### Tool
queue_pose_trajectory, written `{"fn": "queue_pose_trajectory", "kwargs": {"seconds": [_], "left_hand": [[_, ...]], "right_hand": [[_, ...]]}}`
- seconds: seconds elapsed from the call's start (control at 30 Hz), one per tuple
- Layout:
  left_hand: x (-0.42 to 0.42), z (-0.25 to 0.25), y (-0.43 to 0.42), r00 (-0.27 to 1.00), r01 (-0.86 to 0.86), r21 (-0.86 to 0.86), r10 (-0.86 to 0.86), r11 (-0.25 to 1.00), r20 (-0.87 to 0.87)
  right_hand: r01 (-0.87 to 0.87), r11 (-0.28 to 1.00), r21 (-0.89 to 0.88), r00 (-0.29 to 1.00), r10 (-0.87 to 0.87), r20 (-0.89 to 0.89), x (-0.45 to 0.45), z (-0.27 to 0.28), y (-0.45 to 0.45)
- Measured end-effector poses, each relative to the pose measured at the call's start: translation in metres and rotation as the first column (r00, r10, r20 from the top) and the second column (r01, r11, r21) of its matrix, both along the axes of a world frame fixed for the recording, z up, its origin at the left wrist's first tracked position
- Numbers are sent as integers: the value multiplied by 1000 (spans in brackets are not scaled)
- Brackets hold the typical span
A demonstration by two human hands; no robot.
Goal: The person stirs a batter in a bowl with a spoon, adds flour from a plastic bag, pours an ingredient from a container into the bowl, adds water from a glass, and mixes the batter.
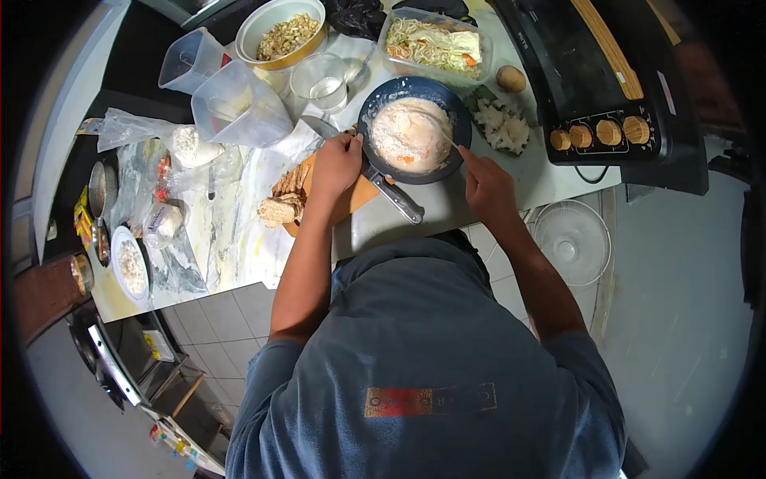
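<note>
1. Bowl (459, 148): round, no long axis; open side up, containing pale, floury mixture (403, 137); located near tabletop (447, 209) front edge, right of cutting board (359, 191).
2. Left hand (339, 162): fingers closed on bowl's left rim.
3. Right hand (485, 182): fingers together, clamped on slender utensil (452, 140).
4. Utensil: long axis slanted; tip end points away from front edge and leftward, into mixture.
5. Knife (396, 199): handle just beside bowl, butt toward front edge, angled right
</note>
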State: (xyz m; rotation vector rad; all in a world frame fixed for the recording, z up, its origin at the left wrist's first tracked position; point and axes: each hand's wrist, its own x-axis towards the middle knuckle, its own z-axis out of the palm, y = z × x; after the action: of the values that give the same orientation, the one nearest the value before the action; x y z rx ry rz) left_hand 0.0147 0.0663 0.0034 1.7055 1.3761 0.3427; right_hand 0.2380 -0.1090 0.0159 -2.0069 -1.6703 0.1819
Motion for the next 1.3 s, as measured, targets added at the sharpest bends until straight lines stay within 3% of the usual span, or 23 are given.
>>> {"fn": "queue_pose_trajectory", "kwargs": {"seconds": [0.13,0.23,0.33,0.4,0.5,0.63,0.7,0.83,0.9,0.93,1.0,1.1,1.13,1.2,1.3], "left_hand": [[-4,-18,1,998,-29,-40,31,999,52],[-5,-18,-2,999,-46,48,46,998,-3],[-6,-22,-5,992,-110,-60,113,992,54],[-4,-22,-8,989,-136,-57,139,989,51],[-2,-23,-13,973,-208,-65,213,976,92],[0,-19,-17,943,-271,-88,282,959,176],[1,-14,-16,962,-228,-68,236,971,137],[6,0,-18,980,-183,8,182,983,80],[5,3,-17,974,-164,-132,182,977,138],[2,-1,-16,974,-165,-130,182,978,134],[0,-10,-15,964,-185,-153,210,971,164],[-4,-10,-15,967,-177,-189,207,966,150],[-4,-8,-14,967,-176,-189,205,966,151],[-3,-7,-14,968,-170,-183,199,968,153],[-7,-15,-11,964,-131,-193,170,972,203]], "right_hand": [[13,998,-61,999,-10,52,14,-2,13],[-46,995,83,999,46,8,29,-7,26],[-67,998,-1,997,67,-44,35,-5,36],[-167,986,-8,969,163,-187,41,2,43],[-343,939,-27,930,336,-147,49,14,38],[-276,961,-27,957,272,-101,58,26,37],[-204,979,17,979,204,-7,66,18,47],[-205,978,-49,974,199,-104,62,9,72],[-367,929,-56,914,349,-208,61,14,81],[-367,929,-52,913,349,-211,62,21,82],[-512,817,-264,859,492,-143,71,39,84],[-475,822,-315,868,497,-10,85,48,91],[-473,823,-315,868,496,-10,88,44,95],[-472,868,-152,873,485,57,92,35,107],[-528,838,-139,845,534,10,79,33,120]]}}
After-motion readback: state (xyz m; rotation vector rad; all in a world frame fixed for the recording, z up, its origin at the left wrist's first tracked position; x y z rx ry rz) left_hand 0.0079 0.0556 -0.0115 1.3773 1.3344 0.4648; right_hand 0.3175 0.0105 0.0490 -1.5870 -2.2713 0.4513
